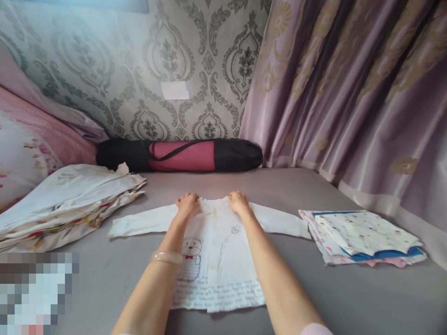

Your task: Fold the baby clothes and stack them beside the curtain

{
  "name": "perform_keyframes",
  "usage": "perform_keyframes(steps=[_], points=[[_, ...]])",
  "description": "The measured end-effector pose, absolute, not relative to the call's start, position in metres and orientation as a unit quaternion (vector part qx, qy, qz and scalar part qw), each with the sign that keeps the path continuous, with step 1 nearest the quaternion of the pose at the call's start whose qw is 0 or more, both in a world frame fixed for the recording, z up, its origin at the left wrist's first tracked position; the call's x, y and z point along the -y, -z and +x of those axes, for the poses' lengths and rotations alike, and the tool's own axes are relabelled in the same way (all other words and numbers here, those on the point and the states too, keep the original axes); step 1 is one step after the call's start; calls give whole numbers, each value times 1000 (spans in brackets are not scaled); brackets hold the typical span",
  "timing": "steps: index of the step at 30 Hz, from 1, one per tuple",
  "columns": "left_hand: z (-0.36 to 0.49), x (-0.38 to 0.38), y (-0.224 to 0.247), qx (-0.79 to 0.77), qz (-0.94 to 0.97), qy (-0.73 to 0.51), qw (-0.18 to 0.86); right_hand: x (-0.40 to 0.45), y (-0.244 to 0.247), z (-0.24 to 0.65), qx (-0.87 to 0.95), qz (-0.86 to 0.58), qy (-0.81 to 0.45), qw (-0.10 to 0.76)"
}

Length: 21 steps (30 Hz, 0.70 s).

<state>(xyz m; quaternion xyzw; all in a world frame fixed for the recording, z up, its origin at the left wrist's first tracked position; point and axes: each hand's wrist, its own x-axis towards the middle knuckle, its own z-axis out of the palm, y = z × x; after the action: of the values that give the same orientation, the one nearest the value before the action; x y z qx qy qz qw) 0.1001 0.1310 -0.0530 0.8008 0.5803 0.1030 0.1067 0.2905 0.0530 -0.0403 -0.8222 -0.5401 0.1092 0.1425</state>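
Note:
A small white long-sleeved shirt [230,256] lies spread flat, front side up, with both sleeves stretched out sideways. It carries a bear drawing, a little bee and a band of printed lettering along the hem. At the shoulder left of the collar, my left hand [188,204] has its fingers curled over the fabric; a pale bangle circles that wrist. My right hand [239,203] grips the opposite shoulder beside the neckline, fingers closed. The forearms cover parts of the shirt's sides.
On the left lies a stack of pale clothes [70,200]; on the right, a folded pile of patterned clothes [370,232]. A black and red rolled bag [185,156] rests against the wall on the grey sheet [115,274]. Purple curtains [335,93] hang at right. A blurred patch hides the lower left.

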Motion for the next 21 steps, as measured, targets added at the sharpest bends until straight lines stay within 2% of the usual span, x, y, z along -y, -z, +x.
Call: perform_keyframes(steps=[10,17,21], points=[[89,-122,47,-557,799,-158,159,-44,47,300,564,-798,-130,167],[82,-130,50,-498,816,-206,210,-43,49,305,580,-762,-159,239],[84,-135,62,-483,836,-206,157,-42,57,303,598,-751,-115,255]])
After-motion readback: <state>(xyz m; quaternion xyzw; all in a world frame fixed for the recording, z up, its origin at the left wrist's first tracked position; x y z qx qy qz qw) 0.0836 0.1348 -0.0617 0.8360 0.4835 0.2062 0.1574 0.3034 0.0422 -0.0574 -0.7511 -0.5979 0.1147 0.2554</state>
